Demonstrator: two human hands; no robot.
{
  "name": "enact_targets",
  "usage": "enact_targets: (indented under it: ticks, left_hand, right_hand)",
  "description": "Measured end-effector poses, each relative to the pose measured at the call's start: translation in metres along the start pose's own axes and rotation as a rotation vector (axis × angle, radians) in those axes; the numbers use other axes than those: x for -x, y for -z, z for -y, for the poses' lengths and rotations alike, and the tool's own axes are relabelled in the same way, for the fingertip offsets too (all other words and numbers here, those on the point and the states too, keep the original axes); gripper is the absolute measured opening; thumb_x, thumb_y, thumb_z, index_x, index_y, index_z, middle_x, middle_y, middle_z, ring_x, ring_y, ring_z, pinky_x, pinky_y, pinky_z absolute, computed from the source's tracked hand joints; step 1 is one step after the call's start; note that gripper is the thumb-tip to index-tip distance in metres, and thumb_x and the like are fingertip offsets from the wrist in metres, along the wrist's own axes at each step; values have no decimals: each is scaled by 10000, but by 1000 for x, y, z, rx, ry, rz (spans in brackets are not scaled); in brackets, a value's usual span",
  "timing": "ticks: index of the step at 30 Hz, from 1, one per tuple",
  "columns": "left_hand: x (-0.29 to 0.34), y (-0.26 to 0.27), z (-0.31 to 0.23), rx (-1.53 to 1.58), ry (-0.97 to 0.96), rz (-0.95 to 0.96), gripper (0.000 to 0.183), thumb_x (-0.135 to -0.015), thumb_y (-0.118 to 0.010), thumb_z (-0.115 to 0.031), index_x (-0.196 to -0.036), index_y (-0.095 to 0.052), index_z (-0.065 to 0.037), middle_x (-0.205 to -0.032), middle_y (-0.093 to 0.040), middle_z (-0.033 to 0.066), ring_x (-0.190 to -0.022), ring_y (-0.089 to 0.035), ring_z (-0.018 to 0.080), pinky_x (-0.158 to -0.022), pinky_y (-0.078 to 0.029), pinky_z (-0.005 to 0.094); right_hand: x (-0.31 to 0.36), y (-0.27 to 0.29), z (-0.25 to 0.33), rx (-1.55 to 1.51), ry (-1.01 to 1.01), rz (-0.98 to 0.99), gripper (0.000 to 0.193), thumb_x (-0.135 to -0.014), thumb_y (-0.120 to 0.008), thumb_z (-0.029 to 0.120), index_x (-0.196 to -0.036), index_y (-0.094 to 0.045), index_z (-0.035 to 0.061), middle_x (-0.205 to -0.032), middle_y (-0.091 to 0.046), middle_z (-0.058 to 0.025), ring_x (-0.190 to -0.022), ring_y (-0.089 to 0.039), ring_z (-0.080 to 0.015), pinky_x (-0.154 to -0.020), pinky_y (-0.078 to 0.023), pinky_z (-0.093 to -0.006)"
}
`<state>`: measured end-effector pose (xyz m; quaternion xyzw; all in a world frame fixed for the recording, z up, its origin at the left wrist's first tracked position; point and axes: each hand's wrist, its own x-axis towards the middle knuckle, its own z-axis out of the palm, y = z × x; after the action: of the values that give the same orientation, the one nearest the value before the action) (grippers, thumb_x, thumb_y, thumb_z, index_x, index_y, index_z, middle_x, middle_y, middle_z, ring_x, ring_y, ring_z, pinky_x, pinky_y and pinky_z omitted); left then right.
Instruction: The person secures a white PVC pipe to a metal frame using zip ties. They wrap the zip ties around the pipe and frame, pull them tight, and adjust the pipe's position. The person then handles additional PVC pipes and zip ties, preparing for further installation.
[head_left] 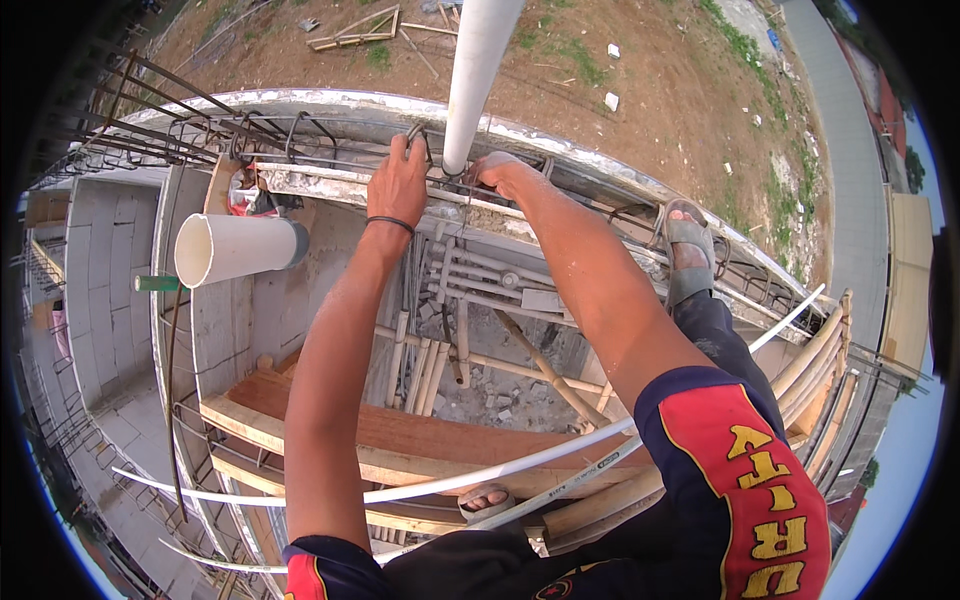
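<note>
Two bare hands work at the foot of an upright white pipe [480, 80].
Head view: the pipe's lower end sits between the inner and outer edges of a wall-top trough [335, 184]; the left hand [400, 188] closes round a dark bent metal piece [417, 129], while the right hand [503, 172] is beside the pipe, its fingers partly hidden, grip impossible to tell.

- Upright pipe [478, 85]: between the left hand [398, 185] and right hand [497, 172], its foot by the rebar [292, 140]
- Open-ended pipe [240, 250]: left of the left forearm
- Pipework [485, 280]: below, between both forearms
- Plywood board [440, 430]: nearer the body than the pipework
- Dirt ground [640, 65]: beyond the concrete edge [330, 98]
- Road [858, 160]: far right
</note>
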<state>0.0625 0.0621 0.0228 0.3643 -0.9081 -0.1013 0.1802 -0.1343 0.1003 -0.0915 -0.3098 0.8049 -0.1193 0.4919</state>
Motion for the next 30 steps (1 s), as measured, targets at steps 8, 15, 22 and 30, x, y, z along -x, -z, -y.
enact_targets:
  ticks: [8, 15, 22, 30]
  left_hand:
    - [-34, 8, -3, -109, 6, 157, 167, -853, -514, -55, -1009, -566, -87, -1004, -557, 151, -817, -650, 376, -685, -533, 479]
    - [-40, 53, 20, -358, -80, 348, 141, -879, -477, -80, -959, -590, -106, -968, -644, 113, -844, -663, 356, -687, -534, 470]
    - [11, 69, 38, -473, -172, 507, 117, -878, -491, -83, -910, -602, -100, -799, -664, 143, -764, -680, 335, -604, -537, 445]
    - [50, 54, 26, 32, -39, 497, 117, -900, -511, -148, -976, -566, -79, -744, -645, 201, -689, -634, 391, -573, -492, 481]
  right_hand:
    - [-2, -10, 0, -558, 82, 11, 266, -944, -550, 208, -1122, -640, 31, -884, -651, -77, -736, -589, -211, -668, -475, -368]
    - [14, -2, 3, -253, 273, 13, 376, -981, -486, 348, -1236, -596, 94, -1015, -670, -99, -903, -591, -208, -849, -447, -350]
    - [68, 22, 16, -183, 214, 149, 381, -982, -458, 349, -1040, -623, 10, -991, -667, -137, -911, -641, -291, -839, -500, -438]
    - [175, 23, 26, 438, 804, -580, 215, -904, -548, 181, -909, -648, -10, -813, -640, -205, -800, -638, -391, -738, -514, -478]
